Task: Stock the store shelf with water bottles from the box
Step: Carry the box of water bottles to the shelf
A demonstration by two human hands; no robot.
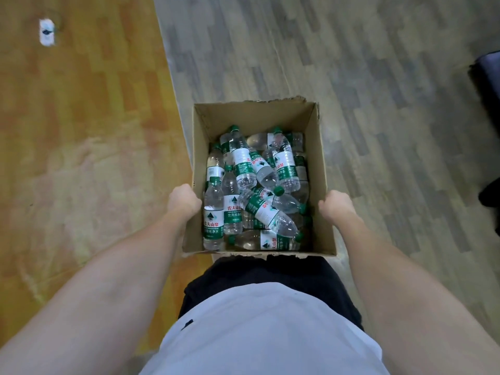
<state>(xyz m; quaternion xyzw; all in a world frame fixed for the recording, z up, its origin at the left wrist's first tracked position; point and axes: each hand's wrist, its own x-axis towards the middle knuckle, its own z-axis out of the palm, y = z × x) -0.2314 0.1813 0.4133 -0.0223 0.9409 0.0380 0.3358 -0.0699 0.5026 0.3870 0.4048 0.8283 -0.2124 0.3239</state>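
1. Far to the left of the box, a small white scrap is lying on the orange-brown floor; it is too blurred to identify.
2. Where the orange-brown floor ends, the grey wood-pattern floor is running on along the box's left side, behind it and to its right.
3. The left hand is pressing against the outside of the box's left wall, near the person's end of it. Its fingers are curled around or under the cardboard and hidden, so I cannot tell whether they are spread or pressed together.
4. The box, an open brown cardboard carton with torn flap edges, is sitting between the two hands, its near edge just in front of the person's dark shorts and white shirt. Whether it is resting on the floor or being held up I cannot tell.
5. The water bottles are lying inside the box in a loose jumble, crossing over one another. They are clear plastic with green caps and green-and-white labels bearing red characters.
6. The right hand is pressing against the outside of the box's right wall, opposite the left hand. Its fingers are likewise tucked out of sight, so how they are set cannot be told.
7. Well to the right of the box, a dark object is showing at the frame's edge, too cut off to name.
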